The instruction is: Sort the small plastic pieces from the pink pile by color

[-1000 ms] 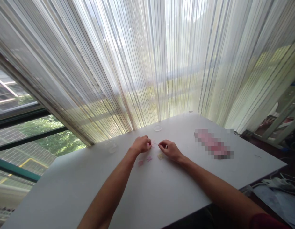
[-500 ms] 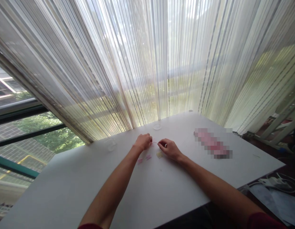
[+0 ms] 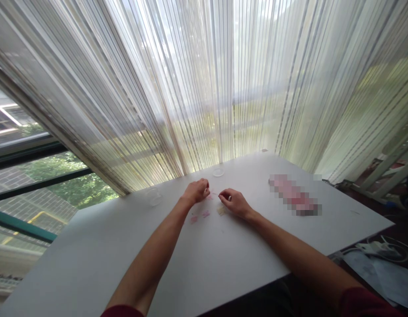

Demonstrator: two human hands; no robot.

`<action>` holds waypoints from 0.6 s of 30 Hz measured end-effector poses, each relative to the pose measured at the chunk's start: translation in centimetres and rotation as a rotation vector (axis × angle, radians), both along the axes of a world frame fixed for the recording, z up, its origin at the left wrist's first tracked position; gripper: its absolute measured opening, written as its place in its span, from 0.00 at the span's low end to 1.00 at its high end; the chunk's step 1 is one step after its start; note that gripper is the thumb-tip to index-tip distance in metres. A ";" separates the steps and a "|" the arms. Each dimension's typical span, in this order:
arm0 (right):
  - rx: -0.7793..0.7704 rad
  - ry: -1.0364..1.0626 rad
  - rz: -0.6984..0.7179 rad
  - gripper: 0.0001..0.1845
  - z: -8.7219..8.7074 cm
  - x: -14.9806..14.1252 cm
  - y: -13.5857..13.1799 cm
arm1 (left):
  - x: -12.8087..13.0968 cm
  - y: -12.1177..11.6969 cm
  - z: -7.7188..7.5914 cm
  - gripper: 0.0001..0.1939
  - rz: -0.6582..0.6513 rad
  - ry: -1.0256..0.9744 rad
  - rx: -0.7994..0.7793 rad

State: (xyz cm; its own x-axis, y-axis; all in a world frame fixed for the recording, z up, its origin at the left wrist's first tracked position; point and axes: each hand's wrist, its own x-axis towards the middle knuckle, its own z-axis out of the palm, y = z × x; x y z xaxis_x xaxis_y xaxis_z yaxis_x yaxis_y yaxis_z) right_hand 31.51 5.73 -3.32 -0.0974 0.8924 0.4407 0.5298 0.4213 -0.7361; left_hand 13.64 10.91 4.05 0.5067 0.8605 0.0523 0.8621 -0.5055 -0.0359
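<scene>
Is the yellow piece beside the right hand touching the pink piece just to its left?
Apart. The head view shows a narrow strip of white table between the yellow piece and the pink piece.

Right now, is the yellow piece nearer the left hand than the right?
No, the yellow piece lies close by the right hand, and the left hand is farther away.

Probably a home room: sheer striped curtain along a window, white table.
</scene>
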 end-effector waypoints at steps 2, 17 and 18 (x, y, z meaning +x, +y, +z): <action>0.007 0.003 0.005 0.06 -0.1 0.0 0.1 | -0.2 0.0 0.3 0.07 0.012 -0.051 0.016; 0.128 0.023 0.074 0.06 0.4 -0.2 -0.9 | -5.1 -7.6 -2.0 0.10 -0.040 -0.756 -0.028; 0.157 0.022 0.090 0.06 0.6 -0.4 -1.3 | -5.5 -8.4 -2.2 0.10 -0.029 -0.780 -0.041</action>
State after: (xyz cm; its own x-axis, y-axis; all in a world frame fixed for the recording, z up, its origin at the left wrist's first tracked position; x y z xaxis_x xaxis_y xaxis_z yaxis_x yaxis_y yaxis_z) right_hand 31.09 4.41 -2.72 -0.1627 0.8007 0.5766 0.4691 0.5769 -0.6687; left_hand 8.19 2.54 1.86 0.3589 0.8562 0.3716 0.6165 -0.5164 0.5944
